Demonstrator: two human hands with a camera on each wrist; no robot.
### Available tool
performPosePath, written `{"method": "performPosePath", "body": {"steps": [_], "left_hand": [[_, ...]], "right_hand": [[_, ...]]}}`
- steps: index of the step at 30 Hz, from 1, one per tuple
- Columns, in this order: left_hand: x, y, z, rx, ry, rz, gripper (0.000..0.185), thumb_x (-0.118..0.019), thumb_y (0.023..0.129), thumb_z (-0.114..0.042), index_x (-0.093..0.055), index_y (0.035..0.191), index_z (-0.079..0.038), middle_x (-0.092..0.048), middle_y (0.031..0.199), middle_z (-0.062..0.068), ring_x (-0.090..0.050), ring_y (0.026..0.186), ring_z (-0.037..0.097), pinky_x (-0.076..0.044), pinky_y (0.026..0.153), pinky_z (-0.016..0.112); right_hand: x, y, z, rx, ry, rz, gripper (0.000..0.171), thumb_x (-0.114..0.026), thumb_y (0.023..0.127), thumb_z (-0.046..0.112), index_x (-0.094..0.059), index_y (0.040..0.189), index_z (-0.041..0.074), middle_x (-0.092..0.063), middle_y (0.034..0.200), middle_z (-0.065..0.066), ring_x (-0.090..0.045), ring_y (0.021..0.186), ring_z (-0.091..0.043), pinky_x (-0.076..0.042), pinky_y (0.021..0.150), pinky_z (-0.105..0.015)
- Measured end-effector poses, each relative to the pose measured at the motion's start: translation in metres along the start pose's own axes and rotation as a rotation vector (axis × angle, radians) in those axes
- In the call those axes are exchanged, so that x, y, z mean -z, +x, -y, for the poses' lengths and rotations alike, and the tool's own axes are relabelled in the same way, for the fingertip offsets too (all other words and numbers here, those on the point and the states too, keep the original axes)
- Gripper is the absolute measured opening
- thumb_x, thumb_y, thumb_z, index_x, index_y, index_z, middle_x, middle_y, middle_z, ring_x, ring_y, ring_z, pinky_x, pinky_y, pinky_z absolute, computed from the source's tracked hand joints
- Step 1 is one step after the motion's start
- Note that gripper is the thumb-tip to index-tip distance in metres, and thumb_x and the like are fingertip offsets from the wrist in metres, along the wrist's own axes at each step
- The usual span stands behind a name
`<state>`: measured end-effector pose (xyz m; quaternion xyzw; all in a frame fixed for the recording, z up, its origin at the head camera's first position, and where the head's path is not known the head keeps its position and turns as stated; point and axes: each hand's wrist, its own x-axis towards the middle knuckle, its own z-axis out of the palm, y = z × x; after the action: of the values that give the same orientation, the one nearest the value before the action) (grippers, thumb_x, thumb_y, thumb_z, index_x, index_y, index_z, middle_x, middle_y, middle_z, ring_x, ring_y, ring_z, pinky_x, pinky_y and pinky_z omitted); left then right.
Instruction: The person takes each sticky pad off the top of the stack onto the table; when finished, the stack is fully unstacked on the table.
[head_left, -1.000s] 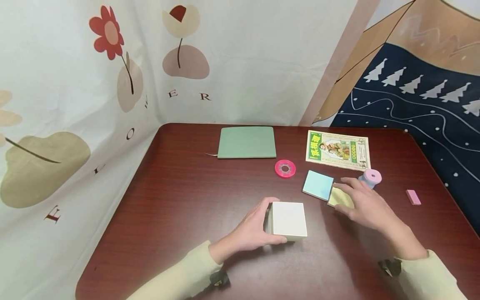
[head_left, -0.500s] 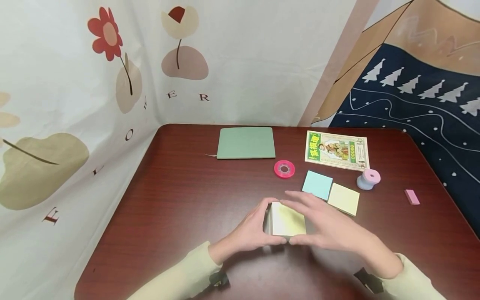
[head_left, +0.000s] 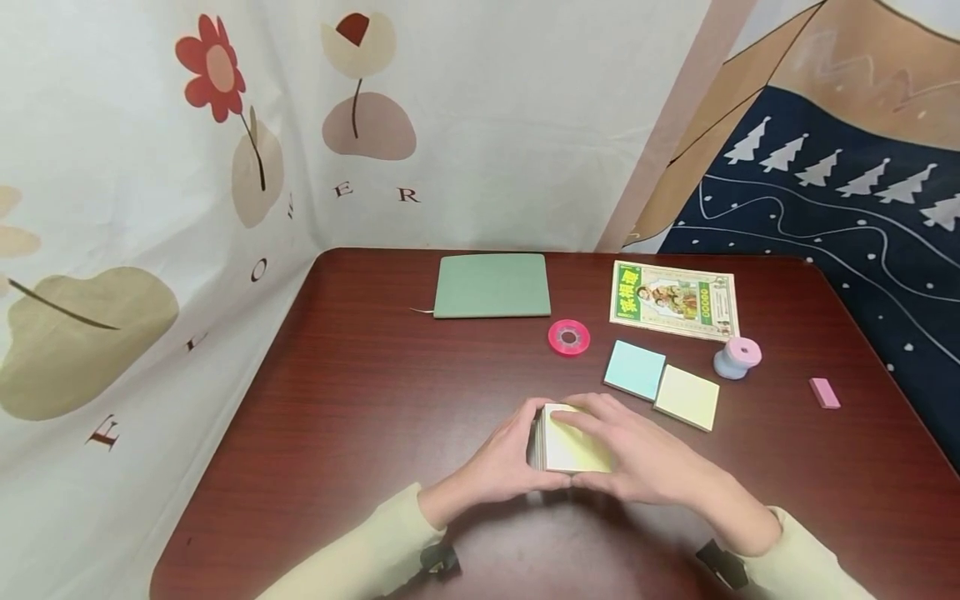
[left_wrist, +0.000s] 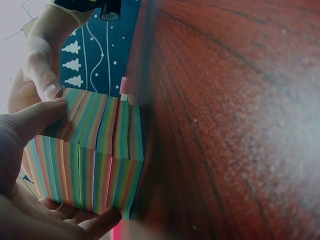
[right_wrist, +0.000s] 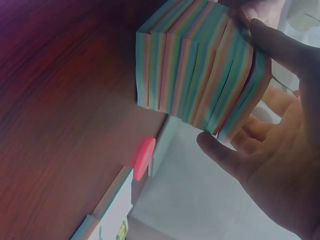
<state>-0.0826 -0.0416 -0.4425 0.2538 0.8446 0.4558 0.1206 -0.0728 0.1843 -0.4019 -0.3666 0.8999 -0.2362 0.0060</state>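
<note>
In front of me on the table is a tall stack of sticky note pads (head_left: 568, 442), its sides striped in several pastel colors in both wrist views and its top sheet pale yellow. My left hand (head_left: 504, 462) grips its left side, thumb at the near face, fingers toward the far one. From the right, my right hand (head_left: 651, 458) holds it too, thumb (right_wrist: 280, 47) at the near edge and fingers over the far top edge. The thumbs nearly meet. Just beyond lie a light blue pad (head_left: 634, 369) and a pale yellow pad (head_left: 686, 398), side by side.
A pink tape roll (head_left: 569, 337) and a green notebook (head_left: 492, 286) lie farther back. A printed card (head_left: 673, 300) is at back right. In front of it stands a pink-topped, pale blue spool-shaped thing (head_left: 737, 359), left of a small pink block (head_left: 824, 393).
My right hand has come left from the pads on the right, adding a yellow pad to the stack's top, and now closes in on it. The left hand stays put.
</note>
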Motion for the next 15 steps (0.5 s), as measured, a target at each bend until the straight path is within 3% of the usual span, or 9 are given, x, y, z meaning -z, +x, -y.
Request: {"method": "performPosePath", "body": {"steps": [8, 11, 15], "left_hand": [[-0.001, 0.001, 0.002, -0.010, 0.019, 0.000, 0.087, -0.088, 0.070, -0.037, -0.038, 0.138, -0.017, -0.053, 0.122, -0.003, -0.053, 0.102, 0.011, -0.045, 0.088, 0.030], [-0.001, 0.000, 0.001, 0.000, 0.019, 0.003, 0.087, -0.087, 0.071, -0.037, -0.038, 0.139, -0.016, -0.053, 0.122, -0.003, -0.052, 0.103, 0.011, -0.044, 0.088, 0.031], [-0.001, 0.000, 0.002, 0.016, 0.012, 0.010, 0.088, -0.087, 0.071, -0.038, -0.037, 0.140, -0.016, -0.052, 0.123, -0.003, -0.051, 0.103, 0.012, -0.044, 0.088, 0.032]], "right_hand": [[0.020, -0.027, -0.012, -0.161, -0.005, -0.095, 0.072, -0.085, 0.074, 0.039, -0.055, 0.139, 0.022, -0.048, 0.136, 0.004, -0.047, 0.120, -0.014, -0.046, 0.092, -0.040], [0.030, -0.048, -0.029, -0.245, -0.018, -0.138, 0.075, -0.087, 0.072, 0.031, -0.055, 0.139, 0.020, -0.049, 0.136, 0.000, -0.047, 0.116, -0.017, -0.045, 0.087, -0.040], [0.039, -0.082, -0.061, -0.332, -0.055, -0.195, 0.076, -0.089, 0.070, 0.025, -0.055, 0.137, 0.013, -0.050, 0.133, -0.009, -0.045, 0.108, -0.021, -0.040, 0.078, -0.031]]}}
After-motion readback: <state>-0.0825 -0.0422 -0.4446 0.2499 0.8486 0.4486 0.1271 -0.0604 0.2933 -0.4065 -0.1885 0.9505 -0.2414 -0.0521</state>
